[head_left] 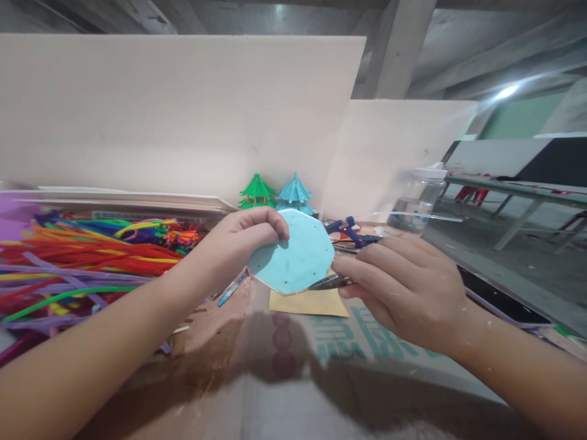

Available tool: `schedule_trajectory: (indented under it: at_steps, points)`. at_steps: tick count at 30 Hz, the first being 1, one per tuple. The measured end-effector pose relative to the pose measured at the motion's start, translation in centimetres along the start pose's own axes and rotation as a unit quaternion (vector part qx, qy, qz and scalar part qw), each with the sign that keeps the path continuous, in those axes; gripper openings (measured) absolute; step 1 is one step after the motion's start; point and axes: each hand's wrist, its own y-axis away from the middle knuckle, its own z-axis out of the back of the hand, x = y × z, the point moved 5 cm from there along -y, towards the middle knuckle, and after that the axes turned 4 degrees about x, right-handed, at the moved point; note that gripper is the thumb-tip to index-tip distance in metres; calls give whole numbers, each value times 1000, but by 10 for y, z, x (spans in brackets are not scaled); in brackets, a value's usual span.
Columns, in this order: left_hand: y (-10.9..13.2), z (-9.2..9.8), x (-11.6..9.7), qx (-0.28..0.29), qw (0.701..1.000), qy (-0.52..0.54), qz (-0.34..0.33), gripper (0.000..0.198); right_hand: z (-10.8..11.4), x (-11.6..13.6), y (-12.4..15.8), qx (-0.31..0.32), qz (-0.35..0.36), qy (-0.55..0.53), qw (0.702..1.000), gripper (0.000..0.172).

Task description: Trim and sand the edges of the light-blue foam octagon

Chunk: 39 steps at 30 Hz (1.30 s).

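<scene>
My left hand (257,235) pinches a light blue, roughly octagonal piece of card (296,253) between thumb and fingers, holding it up in front of me. Small dark dots lie along the card's rim. At its right edge is my right hand (403,284), fingers bent and drawn together. A dark, narrow thing (328,282) shows by those fingertips, partly behind the card; I cannot make out whether they grip it. Below the card lies a yellow piece of paper (309,302).
Bundles of colourful pipe cleaners (92,263) fill the left. Behind stand a green model roof (257,190) and a blue one (294,190). A blue glue gun (348,231), a clear bottle (417,198), a pen (233,288) and a dark-screened device (502,296) lie around.
</scene>
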Motion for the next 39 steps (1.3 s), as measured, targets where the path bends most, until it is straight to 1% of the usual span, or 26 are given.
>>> schedule_trajectory:
  at_steps: [4, 9, 15, 20, 23, 31, 39]
  points:
    - [1, -1, 0, 0, 1000, 8, 5, 9, 1, 0, -1, -7, 6, 4, 1000, 21]
    - [0, 1, 2, 1, 1000, 21, 9, 9, 4, -2, -1, -14, 4, -10, 1000, 26]
    - [1, 1, -1, -3, 999, 36, 3, 7, 3, -2, 0, -19, 5, -15, 1000, 21]
    - [0, 0, -1, 1, 999, 34, 0, 7, 2, -2, 0, -19, 5, -10, 1000, 23]
    - [1, 1, -1, -3, 999, 39, 4, 7, 2, -2, 1, -20, 10, -9, 1000, 21]
    - [1, 1, -4, -17, 1000, 16, -10, 7, 3, -3, 0, -19, 12, 3, 1000, 21]
    - [-1, 1, -3, -15, 1000, 5, -11, 7, 2, -2, 1, -15, 10, 5, 1000, 21]
